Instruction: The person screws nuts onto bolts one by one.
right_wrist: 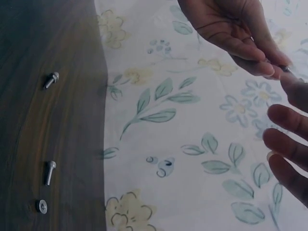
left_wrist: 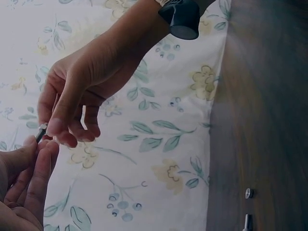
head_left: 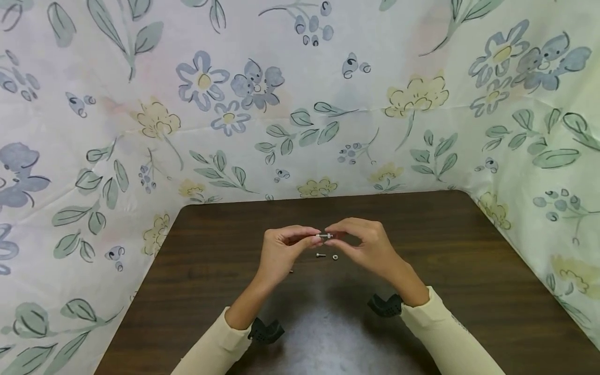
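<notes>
My left hand (head_left: 280,255) pinches the shank of a small silver bolt (head_left: 321,236) between thumb and fingers, held above the table. At the bolt's other end sits a nut (head_left: 329,236), with the thumb and forefinger of my right hand (head_left: 367,242) around it. The left wrist view shows this nut (left_wrist: 43,126) on the dark bolt (left_wrist: 40,134), between both hands' fingertips. The right hand's other fingers (right_wrist: 286,139) are spread apart in the right wrist view. Fingers cover much of the bolt, so how far the nut sits along it cannot be told.
On the brown table (head_left: 225,224) lie a loose bolt (right_wrist: 50,172), a loose nut (right_wrist: 42,207) and a bolt with a nut on it (right_wrist: 51,80). Floral cloth (head_left: 300,156) walls the table's back and sides. Dark wrist mounts (head_left: 266,332) hang below both wrists.
</notes>
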### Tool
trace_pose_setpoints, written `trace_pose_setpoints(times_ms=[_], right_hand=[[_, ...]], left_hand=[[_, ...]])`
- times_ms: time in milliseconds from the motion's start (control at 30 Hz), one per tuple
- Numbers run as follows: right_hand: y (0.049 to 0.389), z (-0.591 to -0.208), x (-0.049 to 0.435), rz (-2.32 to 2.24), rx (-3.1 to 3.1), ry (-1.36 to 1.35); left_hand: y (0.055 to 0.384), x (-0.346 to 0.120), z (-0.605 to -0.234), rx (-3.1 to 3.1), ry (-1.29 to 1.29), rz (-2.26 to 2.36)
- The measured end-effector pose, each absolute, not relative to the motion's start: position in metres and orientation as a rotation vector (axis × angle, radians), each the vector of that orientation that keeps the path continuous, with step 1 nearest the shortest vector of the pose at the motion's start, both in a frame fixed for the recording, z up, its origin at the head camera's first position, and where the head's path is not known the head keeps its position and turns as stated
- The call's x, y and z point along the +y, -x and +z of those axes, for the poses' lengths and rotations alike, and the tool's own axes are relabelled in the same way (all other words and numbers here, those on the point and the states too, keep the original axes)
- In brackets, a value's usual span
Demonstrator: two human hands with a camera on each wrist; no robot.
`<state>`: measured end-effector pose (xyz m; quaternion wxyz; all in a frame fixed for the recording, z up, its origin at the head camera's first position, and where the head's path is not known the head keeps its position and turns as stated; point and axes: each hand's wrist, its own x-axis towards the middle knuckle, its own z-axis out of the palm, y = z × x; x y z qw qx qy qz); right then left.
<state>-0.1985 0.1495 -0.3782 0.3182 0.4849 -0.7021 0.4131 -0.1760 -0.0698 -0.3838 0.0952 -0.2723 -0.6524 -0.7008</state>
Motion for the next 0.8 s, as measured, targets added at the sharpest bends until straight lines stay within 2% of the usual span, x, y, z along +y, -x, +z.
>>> trace_pose_setpoints(times_ms=[800], right_hand=[[0.199, -0.3829, 0.1479, 1.081, -1.85, -1.236]], left_hand=[[0.1757, -0.0699, -0.3856, -1.945, 0.807, -2.068]])
